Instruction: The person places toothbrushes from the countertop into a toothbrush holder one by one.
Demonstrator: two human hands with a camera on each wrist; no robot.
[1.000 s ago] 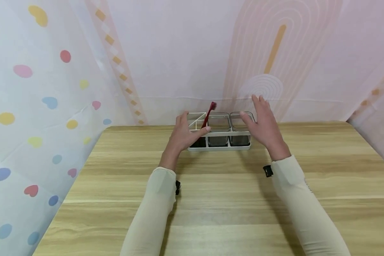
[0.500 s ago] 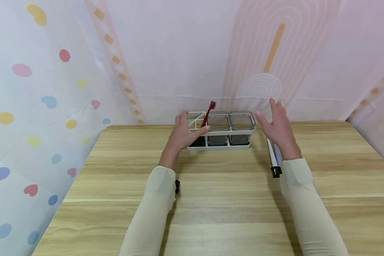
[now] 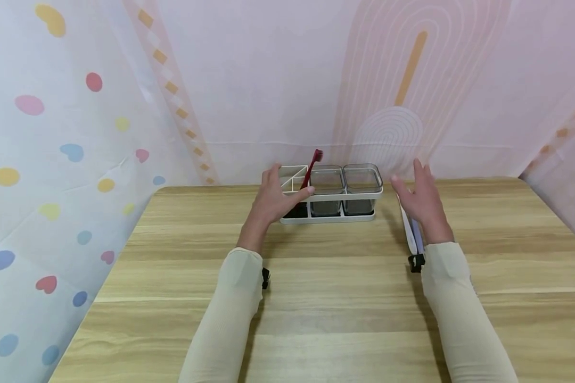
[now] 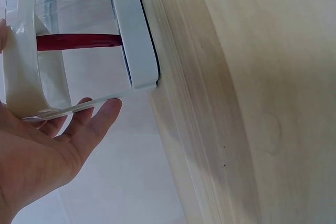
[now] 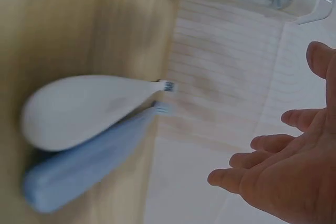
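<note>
A white three-slot rack [image 3: 328, 217] stands at the table's far edge. A red toothbrush [image 3: 312, 169] leans in its left slot, and two clear cups [image 3: 327, 183] [image 3: 362, 181] fill the other slots. My left hand [image 3: 274, 198] rests with straight fingers against the rack's left end, thumb by the front rail; the left wrist view shows the palm [image 4: 52, 145] beside the white frame [image 4: 131, 35]. My right hand [image 3: 422, 199] hovers open, right of the rack. Under it, a white toothbrush [image 5: 89, 106] and a blue toothbrush [image 5: 89, 166] lie side by side on the table.
The wooden table [image 3: 335, 298] stretches toward me. A pink patterned backdrop [image 3: 278, 80] hangs close behind the rack, and a dotted curtain [image 3: 52, 159] closes off the left side.
My right hand has moved right and down, away from the rack's right end, uncovering the two toothbrushes on the table. The left hand has stayed at the rack.
</note>
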